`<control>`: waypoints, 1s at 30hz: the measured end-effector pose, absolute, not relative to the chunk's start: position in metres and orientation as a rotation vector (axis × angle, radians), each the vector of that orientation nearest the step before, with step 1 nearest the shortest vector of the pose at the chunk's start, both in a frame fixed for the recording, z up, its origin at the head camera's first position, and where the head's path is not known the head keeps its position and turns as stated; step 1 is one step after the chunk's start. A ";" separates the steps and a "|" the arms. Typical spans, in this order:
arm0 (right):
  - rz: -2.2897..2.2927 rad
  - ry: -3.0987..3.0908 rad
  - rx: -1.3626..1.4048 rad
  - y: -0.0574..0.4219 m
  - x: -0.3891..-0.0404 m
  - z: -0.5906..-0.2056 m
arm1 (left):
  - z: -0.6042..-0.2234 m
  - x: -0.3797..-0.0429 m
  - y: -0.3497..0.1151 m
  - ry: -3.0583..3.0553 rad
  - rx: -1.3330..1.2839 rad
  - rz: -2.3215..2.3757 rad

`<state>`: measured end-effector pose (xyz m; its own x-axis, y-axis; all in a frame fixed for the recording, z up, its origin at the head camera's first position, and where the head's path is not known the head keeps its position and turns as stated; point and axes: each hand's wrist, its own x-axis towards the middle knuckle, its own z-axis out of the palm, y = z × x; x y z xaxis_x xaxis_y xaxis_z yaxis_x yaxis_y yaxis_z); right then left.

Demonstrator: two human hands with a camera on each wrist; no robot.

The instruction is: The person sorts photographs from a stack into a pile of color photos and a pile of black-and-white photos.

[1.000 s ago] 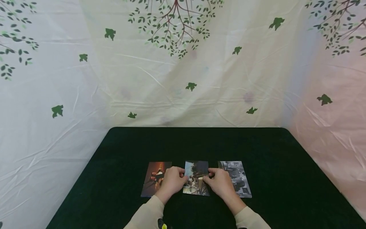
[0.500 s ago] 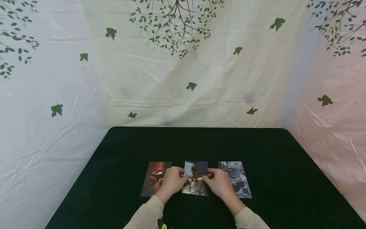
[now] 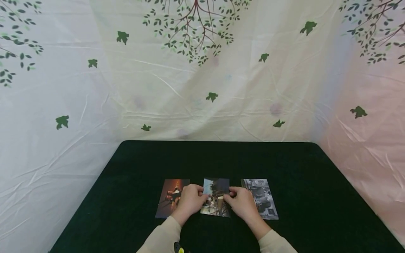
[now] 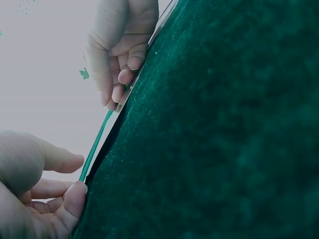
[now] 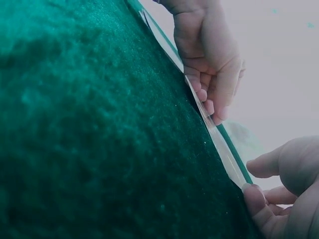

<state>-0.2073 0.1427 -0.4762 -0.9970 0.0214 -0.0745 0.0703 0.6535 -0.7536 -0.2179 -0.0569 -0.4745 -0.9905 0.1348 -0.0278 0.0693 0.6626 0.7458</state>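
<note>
A picture card [image 3: 216, 205] with a blue sky and a crowded scene lies on the dark green table between my two hands, in the head view. My left hand [image 3: 191, 199] holds its left edge, thumb on the front and fingers curled at the side. At the right edge my right hand [image 3: 243, 202] holds it the same way. From the right wrist, the right thumb [image 5: 254, 196] touches the card's pale edge [image 5: 224, 154]. Under my left wrist lies an orange-brown card [image 3: 165, 202], partly covered. A grey card [image 3: 267, 200] shows beside my right hand.
The dark green cloth table [image 3: 218, 158] stretches beyond and to both sides of the cards. A pale fabric backdrop [image 3: 177, 88] with printed branches and green birds rises behind its far edge.
The middle card has shifted very slightly left, with both hands still at its edges. The outer two cards stay where they were.
</note>
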 end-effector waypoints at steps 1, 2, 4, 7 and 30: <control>-1.282 2.802 0.081 0.143 -0.207 -0.476 | -0.474 -0.218 -0.057 2.788 0.171 1.248; -1.282 2.801 0.082 0.142 -0.207 -0.477 | -0.474 -0.218 -0.057 2.784 0.164 1.251; -1.283 2.800 0.082 0.142 -0.208 -0.477 | -0.474 -0.218 -0.057 2.784 0.165 1.249; -1.285 2.798 0.079 0.142 -0.208 -0.478 | -0.474 -0.219 -0.058 2.784 0.173 1.249; -1.469 2.730 0.186 0.138 -0.205 -0.473 | -0.467 -0.220 -0.065 2.823 0.188 1.331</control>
<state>-0.2050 0.1379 -0.4729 -0.9922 0.0884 -0.0880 0.1221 0.5455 -0.8291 -0.2203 -0.0652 -0.4666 -0.9927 0.1147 0.0375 0.1020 0.6304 0.7696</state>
